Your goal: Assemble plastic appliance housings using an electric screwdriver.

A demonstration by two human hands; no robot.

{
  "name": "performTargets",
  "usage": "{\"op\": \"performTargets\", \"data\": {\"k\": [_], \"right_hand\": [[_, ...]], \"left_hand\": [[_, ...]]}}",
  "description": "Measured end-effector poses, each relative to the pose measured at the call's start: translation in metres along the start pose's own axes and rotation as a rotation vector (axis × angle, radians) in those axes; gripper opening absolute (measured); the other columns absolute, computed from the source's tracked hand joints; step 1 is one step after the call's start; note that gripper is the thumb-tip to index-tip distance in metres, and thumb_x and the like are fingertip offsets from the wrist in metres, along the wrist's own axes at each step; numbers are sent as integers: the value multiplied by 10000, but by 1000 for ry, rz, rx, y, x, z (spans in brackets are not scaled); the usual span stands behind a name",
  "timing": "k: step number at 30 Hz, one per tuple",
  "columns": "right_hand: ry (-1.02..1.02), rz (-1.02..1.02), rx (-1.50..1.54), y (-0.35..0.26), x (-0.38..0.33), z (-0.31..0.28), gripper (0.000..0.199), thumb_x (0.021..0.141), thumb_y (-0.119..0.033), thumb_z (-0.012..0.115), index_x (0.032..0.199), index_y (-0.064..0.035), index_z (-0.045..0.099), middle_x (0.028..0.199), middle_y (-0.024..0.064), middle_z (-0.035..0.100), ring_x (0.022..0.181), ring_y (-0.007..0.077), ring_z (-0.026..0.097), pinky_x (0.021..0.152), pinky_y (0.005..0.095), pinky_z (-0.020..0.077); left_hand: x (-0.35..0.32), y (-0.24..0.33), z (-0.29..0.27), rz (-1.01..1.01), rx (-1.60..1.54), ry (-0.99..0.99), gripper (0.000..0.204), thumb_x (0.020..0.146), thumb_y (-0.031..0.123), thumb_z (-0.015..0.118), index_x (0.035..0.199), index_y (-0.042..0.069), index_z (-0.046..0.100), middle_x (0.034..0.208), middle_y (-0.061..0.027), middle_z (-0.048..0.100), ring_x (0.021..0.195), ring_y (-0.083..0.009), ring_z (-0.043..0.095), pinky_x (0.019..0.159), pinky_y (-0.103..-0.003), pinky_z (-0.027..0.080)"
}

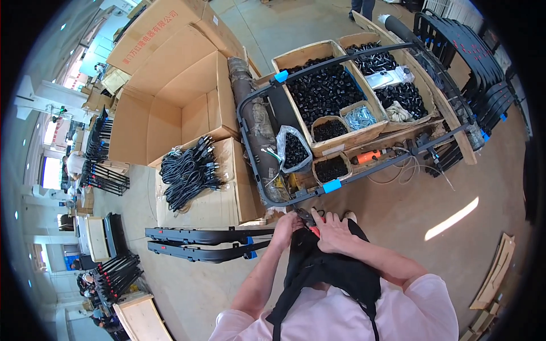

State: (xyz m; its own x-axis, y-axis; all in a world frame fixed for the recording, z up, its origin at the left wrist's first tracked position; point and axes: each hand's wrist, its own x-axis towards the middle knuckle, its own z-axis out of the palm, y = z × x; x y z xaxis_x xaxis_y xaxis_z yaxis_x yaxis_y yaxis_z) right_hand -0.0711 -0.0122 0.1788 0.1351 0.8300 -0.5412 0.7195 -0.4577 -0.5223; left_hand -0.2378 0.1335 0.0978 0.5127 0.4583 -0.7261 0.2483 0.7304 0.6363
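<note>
Diagonally, nose-first toward forward-left, the red-handled pliers (307, 218).

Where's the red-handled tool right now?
In the head view, just below centre: the red-handled tool is in the right hand, close beside the left hand, below the dark frame in the picture.

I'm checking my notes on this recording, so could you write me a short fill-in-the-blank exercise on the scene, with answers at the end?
1. The right hand holds pliers with ____ handles.
2. The bunched black cables lie on top of a ____ box.
3. The blocks of tape or padding on the dark frame are coloured ____.
4. The power tool near the bins has an ____ body.

Missing words: red; cardboard; blue; orange.
</note>
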Motion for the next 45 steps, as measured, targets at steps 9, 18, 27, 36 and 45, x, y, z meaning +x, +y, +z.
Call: {"op": "performTargets", "data": {"k": [9,18,27,36,45], "right_hand": [[80,-78,31,2,-16,0,1100,756,-280,749,1665,-73,166,1276,301,509,1236,473,523,989,622,469],[348,-113,15,-12,-21,37,915,815,-253,747,1616,-106,329,1099,290,595,920,441,699,791,521,598],[579,28,-37,-66,-16,62,790,855,-180,707,1590,-251,426,1089,227,561,923,394,677,717,481,609],[740,243,-75,-100,1,85,759,866,-182,713,1574,-229,443,1045,202,569,876,383,666,658,485,589],[686,161,203,-98,17,90,869,804,-172,716,1602,-273,388,1134,245,603,989,440,670,764,506,590]], "left_hand": [[-7,13,38,112,227,224,368,1084,335,533,1115,-16,640,987,-132,706,893,-245,712,801,-381,603],[-4,65,0,307,1363,107,473,1024,427,574,923,-5,738,909,-155,766,854,-300,735,736,-435,584],[44,120,4,716,1726,227,449,1004,474,579,937,60,740,974,-229,752,973,-460,699,879,-561,521],[31,102,24,826,1568,256,343,1066,346,497,948,65,653,960,-220,733,941,-459,715,807,-586,557],[67,99,-21,986,1560,362,365,1059,329,533,943,22,693,881,-270,715,800,-501,689,697,-598,531]]}}
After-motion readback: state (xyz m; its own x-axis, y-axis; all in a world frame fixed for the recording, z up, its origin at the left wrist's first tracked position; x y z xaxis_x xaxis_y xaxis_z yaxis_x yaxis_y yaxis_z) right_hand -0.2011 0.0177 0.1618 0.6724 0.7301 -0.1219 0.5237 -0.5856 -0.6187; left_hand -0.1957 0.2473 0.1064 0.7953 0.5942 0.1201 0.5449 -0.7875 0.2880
